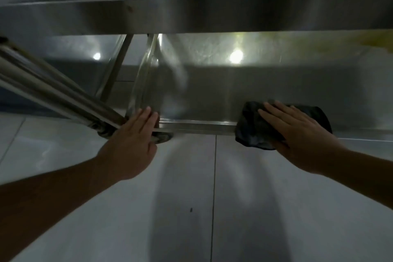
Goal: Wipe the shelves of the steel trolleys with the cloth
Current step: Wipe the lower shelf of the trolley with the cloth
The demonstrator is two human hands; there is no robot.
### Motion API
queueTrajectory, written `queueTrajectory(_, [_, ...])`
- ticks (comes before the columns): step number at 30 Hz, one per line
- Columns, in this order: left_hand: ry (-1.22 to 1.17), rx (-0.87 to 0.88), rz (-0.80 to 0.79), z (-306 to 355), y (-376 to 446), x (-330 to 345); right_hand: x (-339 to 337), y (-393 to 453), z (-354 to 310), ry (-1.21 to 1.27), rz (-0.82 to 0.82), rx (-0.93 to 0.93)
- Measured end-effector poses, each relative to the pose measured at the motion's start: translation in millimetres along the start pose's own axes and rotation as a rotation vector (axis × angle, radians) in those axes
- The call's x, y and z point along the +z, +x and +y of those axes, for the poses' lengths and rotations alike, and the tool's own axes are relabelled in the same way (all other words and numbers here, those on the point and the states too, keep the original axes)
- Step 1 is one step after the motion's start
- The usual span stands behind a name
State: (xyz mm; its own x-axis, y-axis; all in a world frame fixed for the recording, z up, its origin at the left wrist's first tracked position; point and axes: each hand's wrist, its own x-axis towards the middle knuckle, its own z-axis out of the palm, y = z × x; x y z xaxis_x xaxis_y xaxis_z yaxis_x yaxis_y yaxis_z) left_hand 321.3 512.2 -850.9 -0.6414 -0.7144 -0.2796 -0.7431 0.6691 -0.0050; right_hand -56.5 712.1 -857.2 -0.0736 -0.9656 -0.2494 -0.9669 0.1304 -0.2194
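On the low brushed-steel trolley shelf [212, 91], the right hand [297, 134] presses flat-fingered on a crumpled dark cloth [253, 130] at four o'clock, while the left hand [136, 134], fingers straight, rests on the shelf's corner at eight o'clock.

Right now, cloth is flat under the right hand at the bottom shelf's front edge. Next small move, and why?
Probably slide the right hand and dark cloth away from the body, deeper onto the bottom shelf. The cloth hangs partly over the front lip, and the steel behind it shows hazy streaks. The left hand rests at the corner near the post, seemingly steadying the trolley.
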Motion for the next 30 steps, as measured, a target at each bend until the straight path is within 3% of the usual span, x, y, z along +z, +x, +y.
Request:
queueTrajectory(8, [-0.053,-0.032,0.104,23.3,-4.9,19.4,11.9,98.4,-118.3,-0.157,0.047,-0.326])
queueTrajectory(12, [-0.169,-0.081,0.161,20.7,-2.1,21.3,18.3,134.5,-179.9,-0.101,0.095,-0.337])
queueTrajectory(15, [-0.163,-0.073,0.181,14.3,-0.5,27.8,24.0,132.2,-182.0,-0.099,0.132,-0.331])
queueTrajectory(20, [-0.094,-0.026,0.148,9.0,-0.6,28.9,9.9,106.0,-147.8,-0.038,0.004,-0.301])
queueTrajectory(26, [0.033,-0.082,-0.132,19.8,-35.5,-4.3,-31.8,24.2,-137.1,-0.030,-0.210,-0.037])
queueTrajectory(30, [0.046,-0.028,-0.521,46.1,-126.1,-33.1,-56.4,-45.6,-155.7,-0.057,-0.648,0.096])
